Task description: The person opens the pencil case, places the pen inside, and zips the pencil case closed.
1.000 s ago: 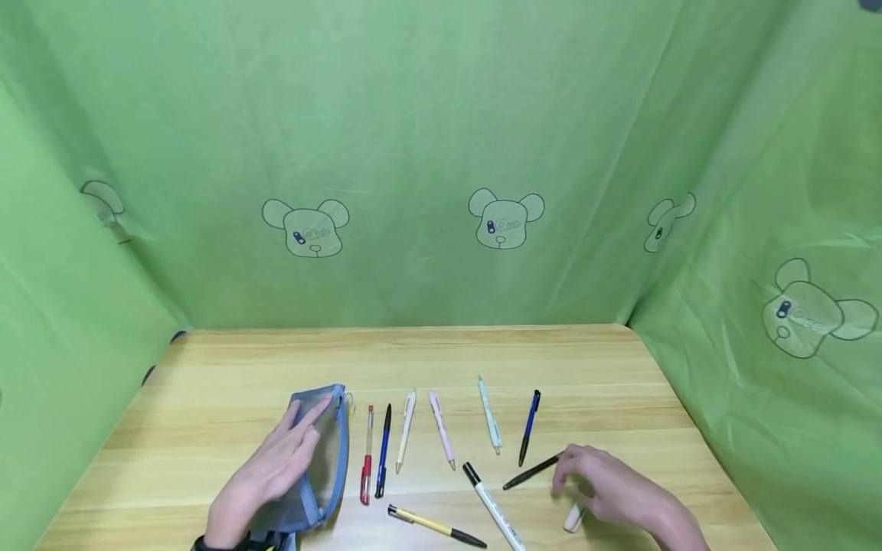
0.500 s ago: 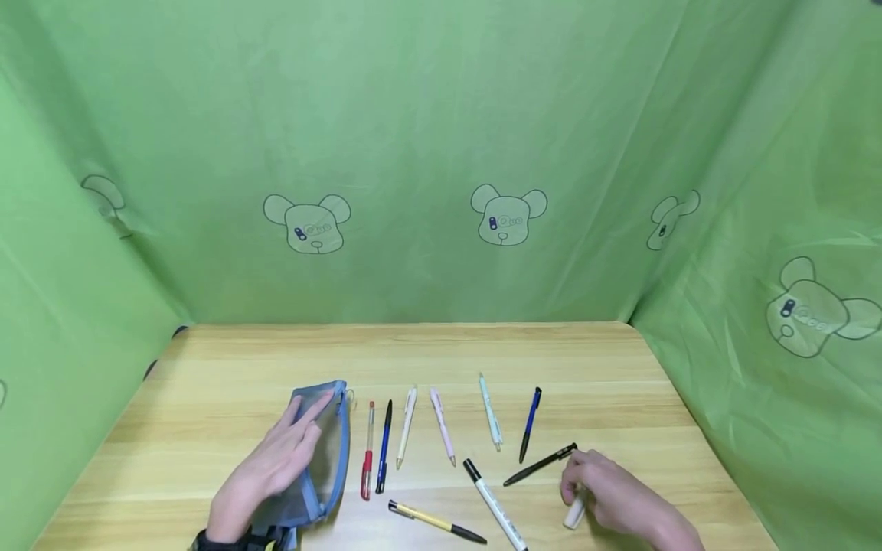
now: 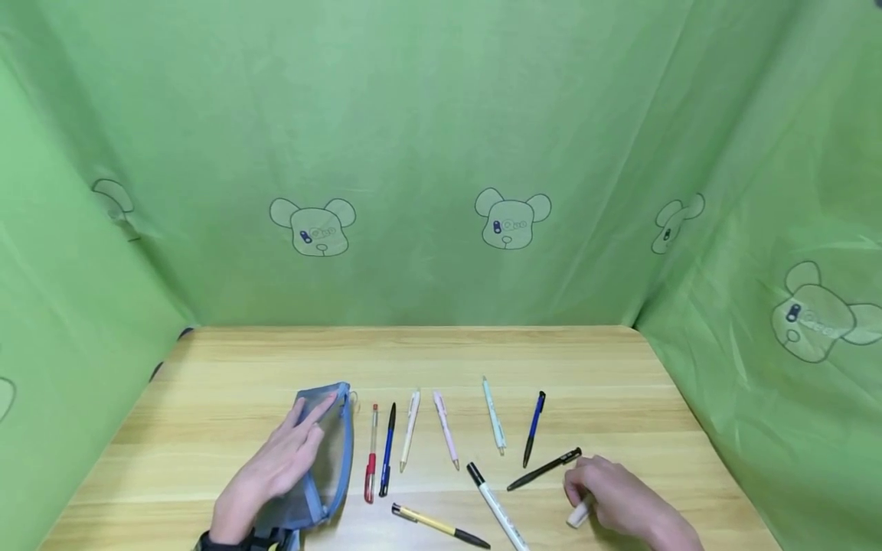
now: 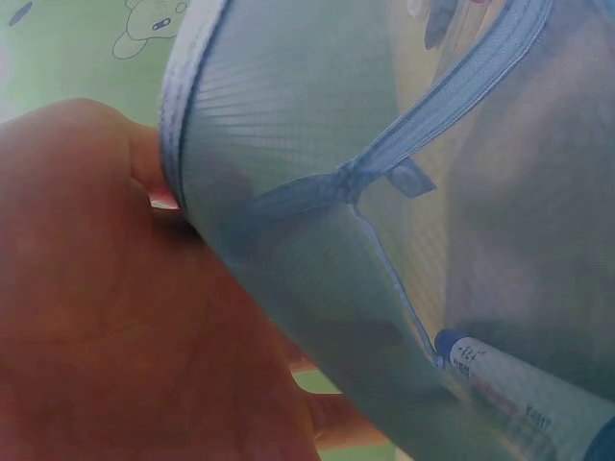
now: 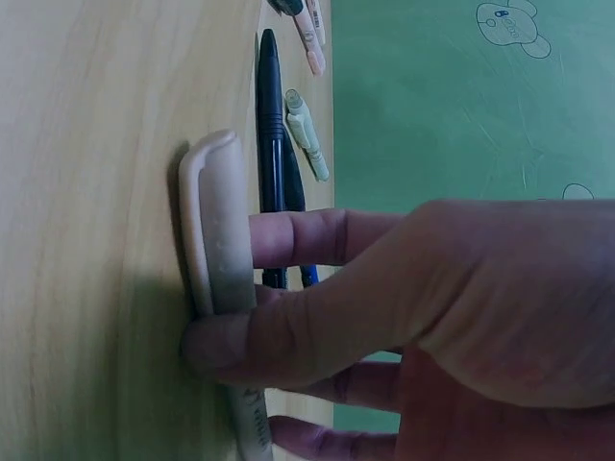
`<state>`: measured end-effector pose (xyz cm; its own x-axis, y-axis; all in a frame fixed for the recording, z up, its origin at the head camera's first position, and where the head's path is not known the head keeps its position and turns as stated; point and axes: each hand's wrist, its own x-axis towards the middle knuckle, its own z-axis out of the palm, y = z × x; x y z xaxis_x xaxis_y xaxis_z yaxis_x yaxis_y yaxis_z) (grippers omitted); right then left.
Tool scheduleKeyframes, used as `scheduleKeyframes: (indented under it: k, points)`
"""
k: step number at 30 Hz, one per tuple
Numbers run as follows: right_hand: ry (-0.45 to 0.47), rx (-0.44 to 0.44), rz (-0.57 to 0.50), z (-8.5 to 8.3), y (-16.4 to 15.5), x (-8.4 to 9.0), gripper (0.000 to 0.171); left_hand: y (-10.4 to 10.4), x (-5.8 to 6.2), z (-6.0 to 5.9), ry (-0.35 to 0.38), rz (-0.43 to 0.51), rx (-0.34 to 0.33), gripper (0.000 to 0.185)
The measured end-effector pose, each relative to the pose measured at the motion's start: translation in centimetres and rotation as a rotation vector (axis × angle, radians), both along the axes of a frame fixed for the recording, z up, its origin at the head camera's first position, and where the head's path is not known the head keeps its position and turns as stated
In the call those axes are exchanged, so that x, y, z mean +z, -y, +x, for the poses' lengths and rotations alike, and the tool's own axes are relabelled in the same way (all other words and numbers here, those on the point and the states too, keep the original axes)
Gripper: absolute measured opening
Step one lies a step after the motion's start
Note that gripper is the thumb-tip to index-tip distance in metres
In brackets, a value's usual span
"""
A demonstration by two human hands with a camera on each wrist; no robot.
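Note:
My left hand [image 3: 281, 461] rests with straight fingers on a blue mesh pencil case [image 3: 342, 459], which lies on its side at the left. In the left wrist view, the case's zip edge [image 4: 461, 96] shows close up beside the palm. My right hand [image 3: 613, 493] pinches an off-white capped pen [image 5: 223, 221] between thumb and fingers, low over the table. From the head, only the pen's short end [image 3: 579, 514] shows below the hand. Just to the left of that hand lies a black pen [image 3: 544, 469].
On the table [image 3: 227, 367] lie a red pen [image 3: 370, 467], a blue pen [image 3: 388, 451], a cream pen [image 3: 409, 432], a lilac pen [image 3: 446, 432], a light-blue pen [image 3: 494, 417], a dark-blue pen [image 3: 534, 428], a black-capped marker [image 3: 496, 505] and a yellow pen [image 3: 441, 525]. Green cloth walls surround it.
My right hand has drawn slightly right, away from the black pen, whose end is now uncovered, and its fingers have curled round the off-white pen. My left hand stays on the pencil case.

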<state>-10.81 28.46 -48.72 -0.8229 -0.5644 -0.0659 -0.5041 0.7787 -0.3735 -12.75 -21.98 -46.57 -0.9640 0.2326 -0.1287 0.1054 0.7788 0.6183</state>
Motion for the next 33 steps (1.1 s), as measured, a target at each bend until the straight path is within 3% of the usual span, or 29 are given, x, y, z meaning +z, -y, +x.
scheduleKeyframes:
  k: [8, 14, 33]
  points:
    - [0.012, 0.001, -0.007, 0.1, 0.0, -0.1, 0.056, 0.0, -0.2, 0.0, 0.027, 0.0, 0.005, 0.055]
    - [0.032, -0.019, -0.06, -0.1, 0.3, 0.7, 0.045, 0.1, -0.3, -0.1, 0.022, 0.004, 0.003, 0.055]
    - [-0.122, -0.191, -0.085, -1.9, 4.1, 3.5, 0.027, 0.3, -0.3, -0.2, 0.019, 0.015, -0.003, 0.055]
